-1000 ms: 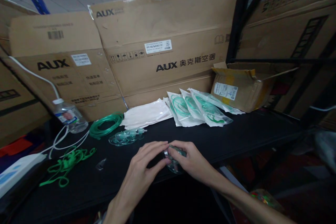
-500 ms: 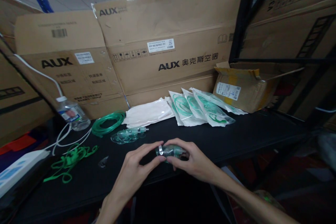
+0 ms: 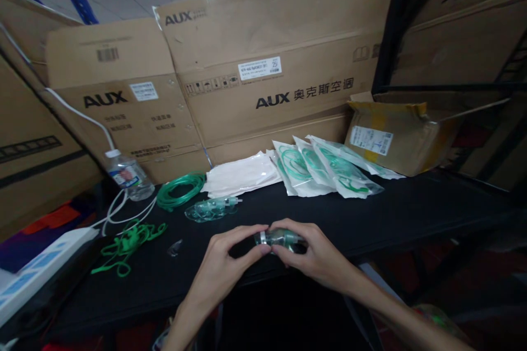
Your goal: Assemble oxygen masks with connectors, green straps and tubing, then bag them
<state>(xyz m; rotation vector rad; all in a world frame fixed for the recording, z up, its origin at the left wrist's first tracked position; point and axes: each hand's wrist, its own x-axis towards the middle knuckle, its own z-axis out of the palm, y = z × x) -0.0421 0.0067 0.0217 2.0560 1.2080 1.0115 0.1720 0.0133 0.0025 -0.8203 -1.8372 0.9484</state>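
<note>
Both hands, left [image 3: 224,263] and right [image 3: 317,255], pinch a clear mask [image 3: 278,238] together near the table [image 3: 411,214] front edge.

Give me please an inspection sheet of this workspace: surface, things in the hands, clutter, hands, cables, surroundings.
Surface: black table, dark and matte.
Things in the hands: small clear mask part with green tint, held above the near table edge.
Clutter: sealed packets of green tubing, white pouches, another clear mask, green tubing coil, green strap, water bottle.
Hands: left hand and right hand both pinch the mask part.
Cables: white cords by the bottle; white power strip at left.
Surroundings: AUX cardboard boxes behind, open small box at right.
</note>
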